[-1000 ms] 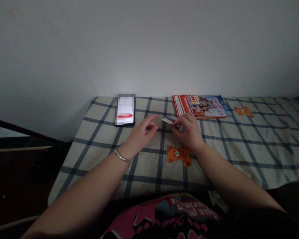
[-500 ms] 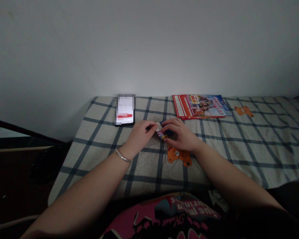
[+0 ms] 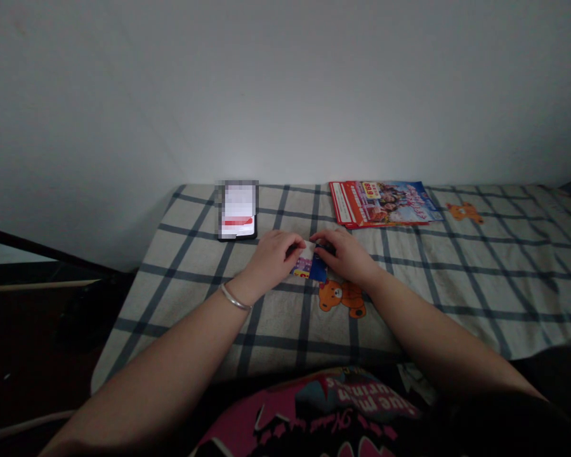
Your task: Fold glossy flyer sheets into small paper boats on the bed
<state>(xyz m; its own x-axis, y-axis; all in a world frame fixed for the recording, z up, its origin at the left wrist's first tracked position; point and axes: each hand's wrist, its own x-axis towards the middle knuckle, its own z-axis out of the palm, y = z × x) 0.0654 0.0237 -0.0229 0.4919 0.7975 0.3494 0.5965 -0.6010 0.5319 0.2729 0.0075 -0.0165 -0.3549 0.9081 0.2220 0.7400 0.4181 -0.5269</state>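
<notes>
The left hand (image 3: 271, 257) and the right hand (image 3: 345, 257) meet over the middle of the bed, fingers curled. Each pinches one upper corner of a small printed paper (image 3: 311, 268) held between them. The paper hangs just above the cloth, white at its top and blue lower down, with a bit of yellow and red at the left. Its print is too small to read. A thin silver bangle (image 3: 233, 298) circles the left wrist.

Under the hands lies a pale checked sheet (image 3: 457, 279) with dark blue lines. An orange teddy bear print (image 3: 342, 298) sits just below the right hand. A second, smaller bear (image 3: 465, 212) shows far to the right.

Beyond the left hand, near the wall, a phone (image 3: 238, 209) lies flat with its screen lit; the screen is blurred out, white with a red bar. Beyond the right hand, a stack of flyers (image 3: 385, 203) rests against the wall's foot. They are red at the left and blue with pictures at the right, with a yellow price tag whose figures I cannot make out.

At the bottom edge, the person's dark shirt (image 3: 323, 406) carries a pink print with white lettering, upside down and only partly legible.
</notes>
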